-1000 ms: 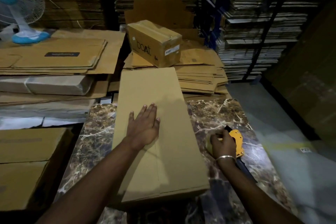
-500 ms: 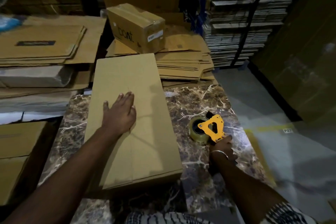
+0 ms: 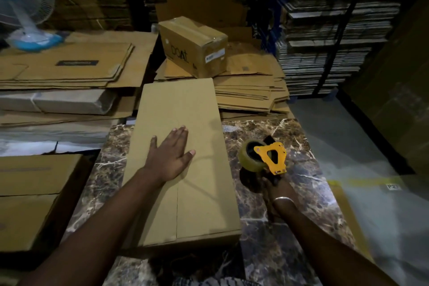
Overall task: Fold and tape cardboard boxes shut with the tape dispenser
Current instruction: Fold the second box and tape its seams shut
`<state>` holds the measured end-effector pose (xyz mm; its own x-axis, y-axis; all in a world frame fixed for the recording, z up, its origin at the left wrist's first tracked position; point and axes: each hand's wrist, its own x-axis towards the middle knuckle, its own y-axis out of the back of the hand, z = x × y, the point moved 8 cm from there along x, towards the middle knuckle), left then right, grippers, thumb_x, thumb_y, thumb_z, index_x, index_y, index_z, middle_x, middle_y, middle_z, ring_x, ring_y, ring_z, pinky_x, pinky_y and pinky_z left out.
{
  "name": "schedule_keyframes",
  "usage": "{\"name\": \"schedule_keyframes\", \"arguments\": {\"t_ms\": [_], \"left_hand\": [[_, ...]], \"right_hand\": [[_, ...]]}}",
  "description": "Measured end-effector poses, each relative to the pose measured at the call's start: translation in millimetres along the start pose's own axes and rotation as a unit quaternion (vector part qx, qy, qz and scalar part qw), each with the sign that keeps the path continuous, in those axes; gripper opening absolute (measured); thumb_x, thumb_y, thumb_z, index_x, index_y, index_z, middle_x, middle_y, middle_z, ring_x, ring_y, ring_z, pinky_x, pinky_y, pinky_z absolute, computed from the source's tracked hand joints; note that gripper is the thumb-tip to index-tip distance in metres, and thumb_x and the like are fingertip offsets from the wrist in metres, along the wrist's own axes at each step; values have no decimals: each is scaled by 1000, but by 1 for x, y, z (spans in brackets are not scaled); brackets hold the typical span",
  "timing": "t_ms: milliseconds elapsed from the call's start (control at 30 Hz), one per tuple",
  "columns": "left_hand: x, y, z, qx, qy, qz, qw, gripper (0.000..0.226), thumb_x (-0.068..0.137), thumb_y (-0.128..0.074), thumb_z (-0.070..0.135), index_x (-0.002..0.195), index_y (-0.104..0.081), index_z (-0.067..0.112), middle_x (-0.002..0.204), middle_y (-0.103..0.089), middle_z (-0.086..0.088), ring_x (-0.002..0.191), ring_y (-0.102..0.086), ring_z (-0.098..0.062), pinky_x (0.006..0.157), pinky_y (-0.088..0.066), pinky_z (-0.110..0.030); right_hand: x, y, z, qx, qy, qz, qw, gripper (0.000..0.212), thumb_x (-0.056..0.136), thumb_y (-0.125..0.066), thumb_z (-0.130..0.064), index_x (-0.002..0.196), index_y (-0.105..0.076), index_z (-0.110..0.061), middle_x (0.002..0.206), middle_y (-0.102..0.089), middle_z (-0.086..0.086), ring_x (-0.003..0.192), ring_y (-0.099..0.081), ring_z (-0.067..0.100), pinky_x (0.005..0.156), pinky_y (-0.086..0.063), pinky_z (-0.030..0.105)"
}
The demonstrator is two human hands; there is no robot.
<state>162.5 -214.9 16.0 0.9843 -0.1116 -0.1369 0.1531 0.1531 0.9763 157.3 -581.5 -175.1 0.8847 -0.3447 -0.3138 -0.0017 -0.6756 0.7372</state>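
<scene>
2 flaps lie folded on the box [image 3: 183, 165] on your counter [image 3: 274, 227], your left hand [image 3: 170, 159] spread flat pressing them, right hand [image 3: 275, 187] gripping the tape dispenser [image 3: 264, 157] just beside it, centre seam not yet taped.

The light is dim, brightest over the brown marbled surface [image 3: 274, 223] with its white veins. Left of the surface lie low piles of flattened cardboard sheets [image 3: 69, 69], and on the farthest of them stands a blue and white fan [image 3: 27, 7]. Behind the surface tall stacks of flat cardboard [image 3: 329, 30] rise around a dark blue rack [image 3: 334, 37]. Right of the surface a pale grey floor [image 3: 343, 146] carries a yellow line [image 3: 362, 182].
</scene>
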Motion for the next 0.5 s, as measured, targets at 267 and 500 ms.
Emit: {"name": "schedule_keyframes", "arguments": {"t_ms": [267,500], "left_hand": [[-10,-6,6,0,6,-4,1000,69,103,-19,56,160,4,25,167,9,12,153,8,-9,121,3,-52],[-6,6,-1,-117,14,29,993,75,97,-45,59,160,-15,33,166,-8,17,153,-5,-5,121,-1,-50]], "right_hand": [[-25,51,-156,309,77,-25,948,64,70,-67,-80,85,-70,-18,73,-65,5,74,-59,28,70,-42,37],[-96,54,-258,512,47,-318,797,54,82,-57,-70,68,-56,-18,58,-43,1,42,-38,16,44,-30,24]]}}
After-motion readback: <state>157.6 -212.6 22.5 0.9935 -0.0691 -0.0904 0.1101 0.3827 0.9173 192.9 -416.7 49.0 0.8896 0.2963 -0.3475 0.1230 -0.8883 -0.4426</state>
